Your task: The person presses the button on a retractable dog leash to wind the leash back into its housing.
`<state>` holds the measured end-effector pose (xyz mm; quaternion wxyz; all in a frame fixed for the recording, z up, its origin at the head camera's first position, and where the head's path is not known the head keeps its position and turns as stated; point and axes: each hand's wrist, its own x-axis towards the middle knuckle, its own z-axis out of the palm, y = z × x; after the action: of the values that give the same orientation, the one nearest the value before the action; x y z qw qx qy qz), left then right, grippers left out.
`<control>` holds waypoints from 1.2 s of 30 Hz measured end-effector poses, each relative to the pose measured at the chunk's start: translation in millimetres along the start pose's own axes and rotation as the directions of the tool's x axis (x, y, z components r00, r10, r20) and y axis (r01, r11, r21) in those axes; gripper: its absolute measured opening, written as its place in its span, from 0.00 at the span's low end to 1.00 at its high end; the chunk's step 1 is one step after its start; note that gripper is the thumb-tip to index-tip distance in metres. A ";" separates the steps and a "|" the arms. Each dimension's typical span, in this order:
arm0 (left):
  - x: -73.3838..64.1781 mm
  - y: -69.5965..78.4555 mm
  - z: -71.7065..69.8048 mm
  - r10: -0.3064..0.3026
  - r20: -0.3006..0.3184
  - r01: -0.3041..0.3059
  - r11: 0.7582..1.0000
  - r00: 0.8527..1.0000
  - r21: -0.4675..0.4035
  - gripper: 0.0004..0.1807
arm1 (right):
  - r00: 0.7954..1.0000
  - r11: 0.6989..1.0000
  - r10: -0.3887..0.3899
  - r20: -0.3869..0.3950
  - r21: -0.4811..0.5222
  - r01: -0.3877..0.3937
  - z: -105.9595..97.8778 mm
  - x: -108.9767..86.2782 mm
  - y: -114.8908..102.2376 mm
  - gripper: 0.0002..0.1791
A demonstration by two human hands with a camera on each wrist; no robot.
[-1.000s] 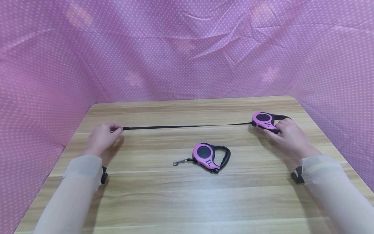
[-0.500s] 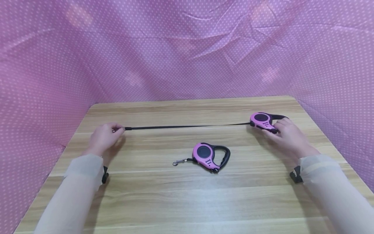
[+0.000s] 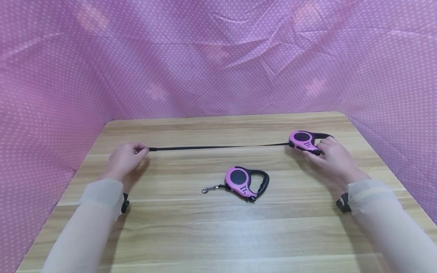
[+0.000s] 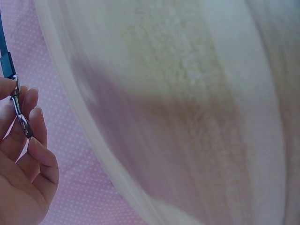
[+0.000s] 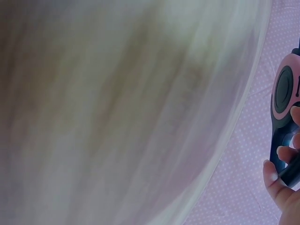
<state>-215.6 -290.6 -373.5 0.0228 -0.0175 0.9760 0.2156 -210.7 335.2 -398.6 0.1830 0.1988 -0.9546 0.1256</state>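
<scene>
A pink and black retractable dog leash (image 3: 302,138) is held above the far right of the table by my right hand (image 3: 336,157), whose fingers curl through its black handle. Its black strap (image 3: 211,147) runs taut and nearly level leftward to my left hand (image 3: 124,161). There the fingertips pinch the metal snap clip (image 4: 18,105), which shows plainly in the left wrist view. In the right wrist view the held leash's casing (image 5: 284,89) is cut off by the frame edge. Between my hands, nearer to me, a second matching leash (image 3: 238,178) lies on the table.
The second leash's clip (image 3: 209,189) points left on the wood-grain table (image 3: 218,235). A pink dotted cloth (image 3: 218,76) hangs behind the table and along both sides.
Both hands have drawn slightly closer together: the left hand moves right and the right hand moves left with its leash. The strap between them is a little shorter. The second leash stays put.
</scene>
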 end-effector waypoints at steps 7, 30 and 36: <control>0.4 3.4 0.5 0.011 0.006 -0.011 1.000 1.000 0.000 0.24 | 0.999 1.000 -0.028 -0.022 0.007 0.028 0.3 2.5 -3.5 0.17; 2.6 16.3 4.0 0.047 -0.007 -0.047 0.999 0.999 0.001 0.25 | 0.998 0.998 -0.056 -0.039 0.027 0.057 4.8 10.1 -13.0 0.16; 4.3 17.8 6.5 0.062 -0.007 -0.062 0.998 0.998 0.003 0.24 | 0.998 0.997 -0.059 -0.023 0.039 0.060 6.1 11.2 -14.2 0.15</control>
<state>-220.4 -271.9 -372.1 0.0124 0.0120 0.9765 0.2148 -216.1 317.0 -397.2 0.1933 0.2292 -0.9435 0.1413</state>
